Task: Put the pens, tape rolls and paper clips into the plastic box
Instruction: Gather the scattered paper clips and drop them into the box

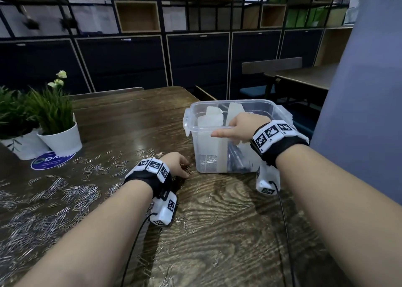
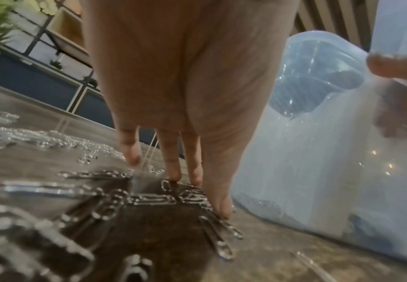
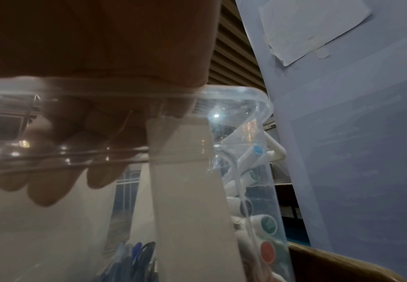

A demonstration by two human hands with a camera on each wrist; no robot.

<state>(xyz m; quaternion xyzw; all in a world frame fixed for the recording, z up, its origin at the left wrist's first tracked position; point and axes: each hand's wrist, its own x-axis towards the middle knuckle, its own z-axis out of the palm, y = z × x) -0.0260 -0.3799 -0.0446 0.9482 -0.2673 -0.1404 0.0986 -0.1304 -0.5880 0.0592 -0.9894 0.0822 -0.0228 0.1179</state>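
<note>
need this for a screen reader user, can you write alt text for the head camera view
A person's right hand grips the near rim of a clear plastic box on a dark wooden table, while the left hand rests fingertips on scattered paper clips beside it. Two potted plants stand at the far left.

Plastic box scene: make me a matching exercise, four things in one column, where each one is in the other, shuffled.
Things:
1. left hand
2. right hand
3. pens
4. potted plant

Places:
A. standing at the table's far left
B. fingertips on loose paper clips on the table
C. hooked over the plastic box near rim
D. inside the box, at the bottom

Pairs: 1-B, 2-C, 3-D, 4-A
</note>
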